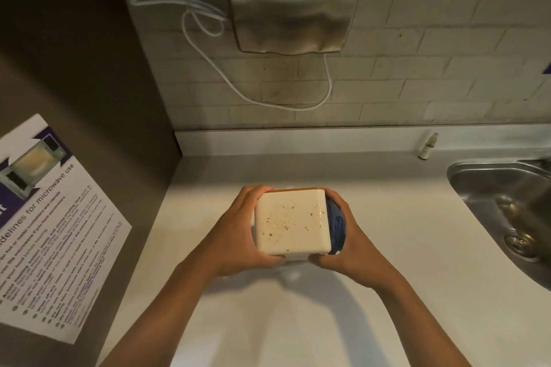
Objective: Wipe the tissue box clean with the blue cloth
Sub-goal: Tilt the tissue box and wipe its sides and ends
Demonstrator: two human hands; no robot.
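A cream-white tissue box (290, 222) is held above the counter, a flat face turned up toward me and speckled with small brown spots. My left hand (238, 229) grips its left side, fingers curled over the far and near edges. My right hand (347, 240) presses a bunched blue cloth (336, 226) against the box's right side. Most of the cloth is hidden between my palm and the box. A thin brown rim shows along the box's far edge.
A pale counter (387, 211) runs under my arms. A steel sink (507, 205) lies at the right, with a small spray bottle (427, 146) by the back wall. A hand dryer (293, 3) and white cable hang above. A microwave notice (50, 232) is stuck on the left panel.
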